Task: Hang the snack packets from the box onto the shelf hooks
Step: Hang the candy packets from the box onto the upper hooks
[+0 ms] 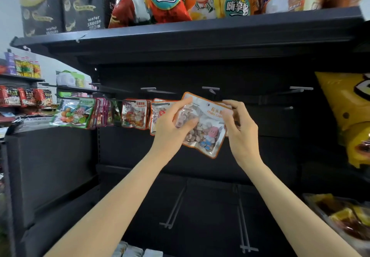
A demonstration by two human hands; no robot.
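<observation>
Both hands held one tilted snack packet (pixel 202 125): orange-edged, clear-fronted, candy pieces and a pink cartoon figure showing; left hand (pixel 170 128) and right hand (pixel 241 130) fingers clamped on its sides.

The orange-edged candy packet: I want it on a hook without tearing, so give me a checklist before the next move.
1. Left hand holds the orange-edged candy packet: ok.
2. Right hand pinches its right edge: ok.
3. Hang hole uncovered by fingers: ok.
4. Packet level: not ok, tilted down to the right.
5. Bare hook free above the packet: ok.
6. Hole lined up with the hook tip: cannot tell.
</observation>
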